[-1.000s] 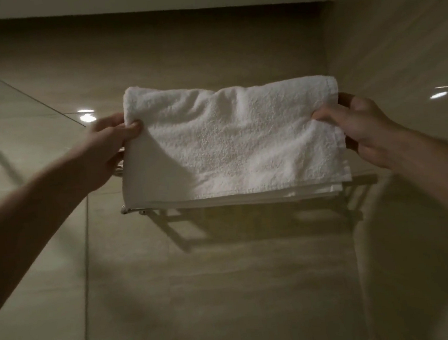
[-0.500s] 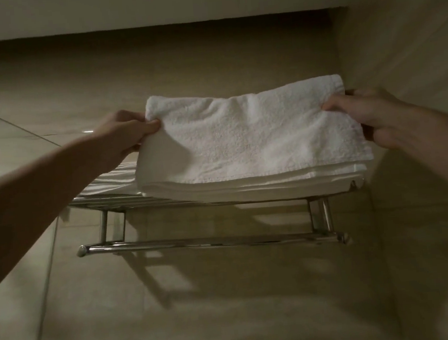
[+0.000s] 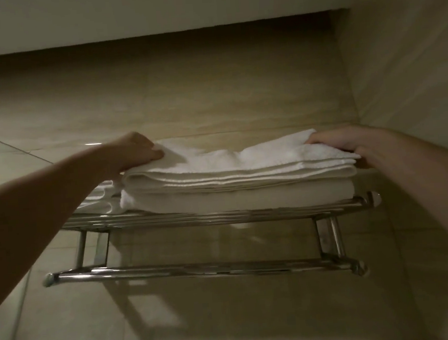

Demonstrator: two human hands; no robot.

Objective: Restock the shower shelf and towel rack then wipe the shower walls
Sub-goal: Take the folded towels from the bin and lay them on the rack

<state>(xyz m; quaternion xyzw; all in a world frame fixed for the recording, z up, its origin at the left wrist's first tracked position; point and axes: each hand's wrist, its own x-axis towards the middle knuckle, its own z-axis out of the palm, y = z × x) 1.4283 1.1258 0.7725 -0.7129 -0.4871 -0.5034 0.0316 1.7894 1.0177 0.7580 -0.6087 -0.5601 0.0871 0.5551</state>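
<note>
Dropping flat onto the stacked towels (image 3: pixel 236 196), the folded towel (image 3: pixel 233 161) all but finished the towel rack (image 3: pixel 221 216); left hand (image 3: pixel 137 153) and right hand (image 3: pixel 350 141) still gripped its ends.

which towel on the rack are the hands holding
The topmost towel of the big stack: left hand and right hand hold its two ends. The folded towel beneath and the small pile at left lie free.

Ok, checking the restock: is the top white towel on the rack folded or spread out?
Folded. The top towel shows several stacked layer edges along its front, lying flat on another folded towel on the rack.
</note>
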